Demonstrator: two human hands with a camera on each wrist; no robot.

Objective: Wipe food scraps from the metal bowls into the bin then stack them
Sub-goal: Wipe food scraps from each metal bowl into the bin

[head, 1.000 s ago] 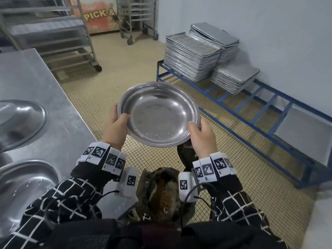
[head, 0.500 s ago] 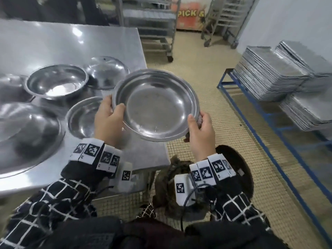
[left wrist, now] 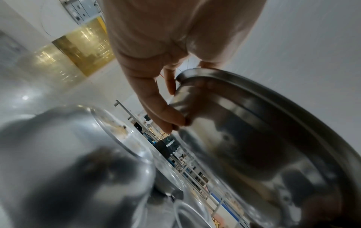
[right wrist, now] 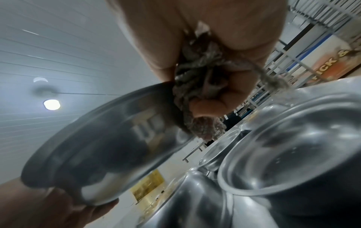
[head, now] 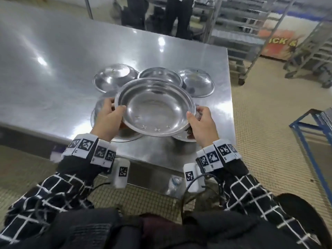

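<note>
I hold a wide, shallow metal bowl [head: 154,106] level and upright above the steel table [head: 53,51]; its inside looks bare. My left hand [head: 109,114] grips its left rim, thumb inside. My right hand [head: 199,119] grips the right rim. The left wrist view shows fingers [left wrist: 162,111] under the bowl [left wrist: 254,138]. In the right wrist view a grey cloth [right wrist: 199,92] is bunched in my right hand against the bowl [right wrist: 109,138]. Under the held bowl sit two more bowls, one left [head: 100,108] and one right [head: 183,138], both mostly hidden. The black bin [head: 303,211] is at lower right.
Behind the held bowl stand an overturned bowl [head: 115,78], an upright bowl [head: 159,73] and another overturned bowl [head: 197,81]. The bowl below my left hand carries scraps [left wrist: 119,129]. A person [head: 176,15] stands beyond the table. Wheeled racks [head: 237,29] and a blue frame [head: 314,126] are to the right.
The bowl has travelled left from over the bin and floor to above the bowls on the table, and now sits level. Both hands have kept their hold.
</note>
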